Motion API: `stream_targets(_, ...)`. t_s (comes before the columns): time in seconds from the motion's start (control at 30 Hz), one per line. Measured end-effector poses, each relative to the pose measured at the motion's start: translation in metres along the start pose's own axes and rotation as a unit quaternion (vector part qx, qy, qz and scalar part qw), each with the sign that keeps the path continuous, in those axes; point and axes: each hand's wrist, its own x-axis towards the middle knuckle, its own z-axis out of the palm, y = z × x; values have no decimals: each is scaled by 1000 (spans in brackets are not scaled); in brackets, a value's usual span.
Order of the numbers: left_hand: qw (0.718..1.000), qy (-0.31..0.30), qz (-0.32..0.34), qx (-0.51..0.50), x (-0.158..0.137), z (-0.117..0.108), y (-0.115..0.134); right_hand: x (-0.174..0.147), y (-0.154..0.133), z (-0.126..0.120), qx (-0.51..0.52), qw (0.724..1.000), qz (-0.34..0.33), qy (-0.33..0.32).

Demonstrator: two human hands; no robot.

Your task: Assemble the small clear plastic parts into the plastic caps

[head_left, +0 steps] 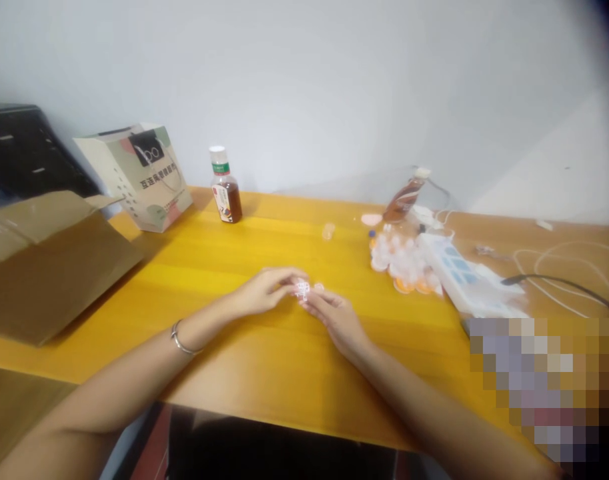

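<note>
Over the middle of the yellow wooden table (264, 250), both hands meet at a small white piece with pinkish-red markings (302, 289); its exact kind is too small to make out. My left hand (264, 291), with a silver bracelet on its wrist, pinches the piece from the left. From the right, the thumb and fingers of my right hand (340, 319) grip it. Just behind the right fingertips lies a small pale pinkish disc (318, 287), partly hidden. Farther back on the tabletop rests a small clear, peach-tinted piece (328, 231).
Left stand an open cardboard box (59, 267) and a paper bag (149, 180). A bottle of dark liquid (227, 193) is at the back. Right are a tilted brown bottle (403, 200), a cluster of white and orange round containers (402, 260), a plastic packet (459, 267) and cables (559, 283).
</note>
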Motion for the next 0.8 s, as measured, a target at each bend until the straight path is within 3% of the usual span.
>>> stream_targets(0.27, 999, 16, 39, 14, 1, 4, 0, -1, -3, -3, -22, 1000, 3, -13)
stream_targets(0.63, 1000, 8, 29, 9, 1, 6, -1, -2, -6, -2, -19, 999, 8, -49)
stream_targets(0.8, 999, 31, 27, 25, 0, 10, -2, -1, -6, -3, -8, 999, 11, -48)
